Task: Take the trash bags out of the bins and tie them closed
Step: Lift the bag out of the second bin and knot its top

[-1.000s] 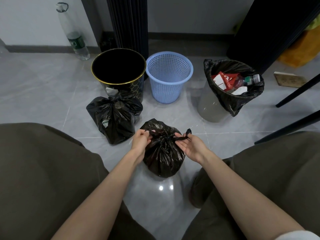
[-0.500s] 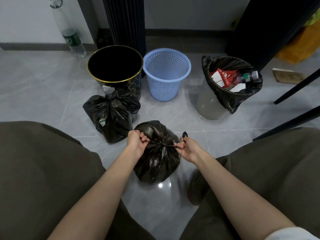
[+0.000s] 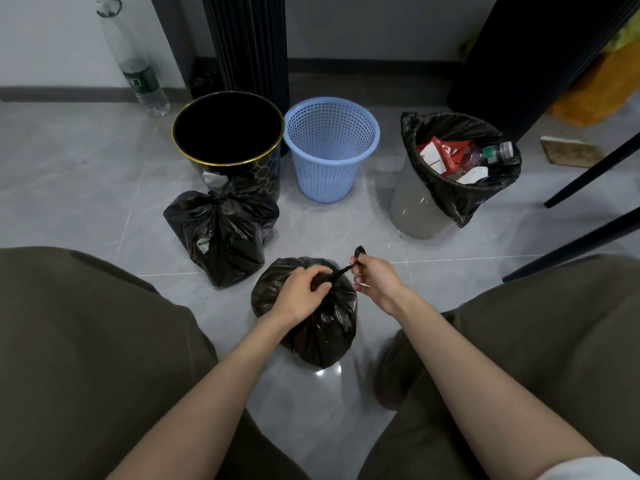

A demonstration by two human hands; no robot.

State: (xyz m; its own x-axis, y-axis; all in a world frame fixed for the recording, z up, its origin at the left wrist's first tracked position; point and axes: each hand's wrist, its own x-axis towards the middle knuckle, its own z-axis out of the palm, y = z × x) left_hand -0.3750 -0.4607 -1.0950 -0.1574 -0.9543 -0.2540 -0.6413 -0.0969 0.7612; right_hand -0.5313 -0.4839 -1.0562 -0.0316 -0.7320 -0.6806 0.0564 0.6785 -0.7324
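A small black trash bag (image 3: 318, 334) sits on the grey floor between my knees. My left hand (image 3: 301, 294) grips the gathered neck at its top. My right hand (image 3: 375, 275) pinches a twisted end of the same bag, pulled up and to the right. A second black bag (image 3: 221, 233), tied, lies to the left in front of the black gold-rimmed bin (image 3: 228, 133), which looks empty. The blue mesh basket (image 3: 330, 147) is empty. The grey bin (image 3: 420, 202) at right holds a black liner (image 3: 460, 199) filled with rubbish.
A clear plastic bottle (image 3: 138, 67) stands against the wall at back left. A dark ribbed column (image 3: 249, 39) rises behind the bins. Black furniture legs (image 3: 588, 174) slant across the right side. My knees in dark trousers flank the bag.
My left hand has shifted right onto the knot at the top of the bag. My right hand has pulled its end up and to the right.
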